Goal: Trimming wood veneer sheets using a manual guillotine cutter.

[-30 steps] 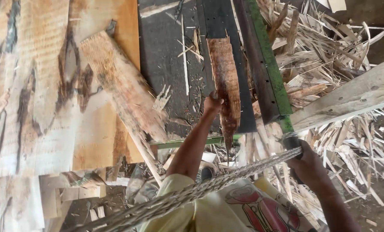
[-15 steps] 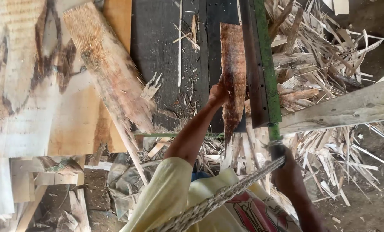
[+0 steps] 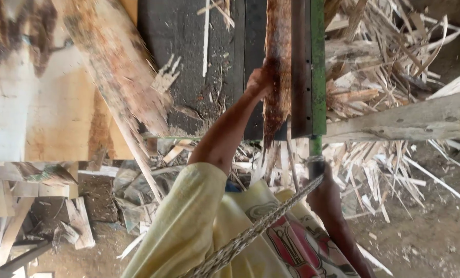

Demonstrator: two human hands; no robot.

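Big dark saw table spreads beyond the knuckles; green fence rail runs just right of them. Left hand closed on the rough plank, fingers wrapped at its near end — best kept pressed to the fence. Right hand low by the rail's post; grip hidden.
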